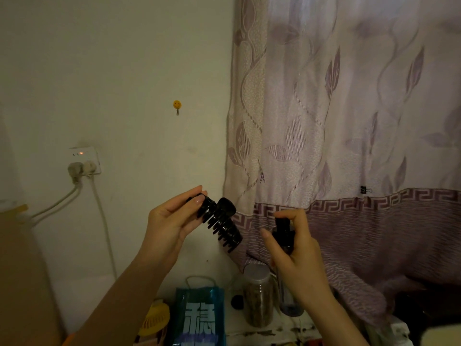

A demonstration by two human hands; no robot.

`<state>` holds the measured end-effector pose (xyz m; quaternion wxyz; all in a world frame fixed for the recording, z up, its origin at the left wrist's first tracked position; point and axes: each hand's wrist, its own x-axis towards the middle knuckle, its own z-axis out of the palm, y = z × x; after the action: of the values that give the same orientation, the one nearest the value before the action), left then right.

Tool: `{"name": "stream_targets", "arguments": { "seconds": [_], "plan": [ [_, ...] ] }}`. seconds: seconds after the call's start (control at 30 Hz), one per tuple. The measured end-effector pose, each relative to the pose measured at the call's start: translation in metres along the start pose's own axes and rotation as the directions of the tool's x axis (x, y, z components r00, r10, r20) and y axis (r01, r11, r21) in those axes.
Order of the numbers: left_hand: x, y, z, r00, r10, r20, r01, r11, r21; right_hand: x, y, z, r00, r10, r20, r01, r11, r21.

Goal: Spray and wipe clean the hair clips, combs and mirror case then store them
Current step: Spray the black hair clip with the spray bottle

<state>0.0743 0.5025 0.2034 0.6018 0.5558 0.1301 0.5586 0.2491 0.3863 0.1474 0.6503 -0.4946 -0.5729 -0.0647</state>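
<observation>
A: Left side first?
B: Left hand [172,221], raised before the wall. Grip closed on one end of a black claw clip [219,222]: thumb on the near face, fingers behind.
A: Clip's axis?
B: Long axis slants from upper left down to lower right, teeth pointing down-left.
A: Right?
B: Right hand [296,245] wraps a dark spray bottle [283,234], held upright just beside the clip, index finger on its top.

Curtain [349,121], smiley hook [177,104], socket [84,159]

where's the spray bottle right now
In the head view, the spray bottle is right of centre, gripped by the right hand, just right of the black hair clip and before the curtain.
</observation>
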Motion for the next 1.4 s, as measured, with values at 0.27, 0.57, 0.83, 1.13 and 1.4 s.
{"name": "stream_targets", "arguments": {
  "seconds": [0.27, 0.57, 0.83, 1.13, 1.4],
  "plan": [
    [-0.009, -0.01, -0.003, 0.999, -0.011, -0.03, 0.01, 1.0, -0.026, -0.009, 0.003, 0.011, 0.99, 0.137, 0.033, -0.141, 0.961, 0.239],
    [-0.029, -0.027, -0.003, 0.99, -0.014, -0.143, 0.01, 1.0, -0.029, -0.029, 0.011, 0.029, 0.965, 0.243, 0.101, -0.263, 0.898, 0.352],
    [-0.053, -0.047, -0.022, 0.966, -0.029, -0.256, 0.031, 1.0, 0.002, -0.048, 0.024, 0.047, 0.939, 0.305, 0.16, -0.342, 0.882, 0.326],
    [-0.092, -0.067, -0.072, 0.932, -0.035, -0.36, 0.101, 0.981, 0.164, -0.077, 0.035, 0.075, 0.878, 0.367, 0.306, -0.451, 0.849, 0.277],
    [-0.149, -0.079, -0.12, 0.873, -0.042, -0.486, 0.207, 0.934, 0.291, -0.123, 0.044, 0.111, 0.807, 0.362, 0.467, -0.497, 0.843, 0.205]
  ]
}}
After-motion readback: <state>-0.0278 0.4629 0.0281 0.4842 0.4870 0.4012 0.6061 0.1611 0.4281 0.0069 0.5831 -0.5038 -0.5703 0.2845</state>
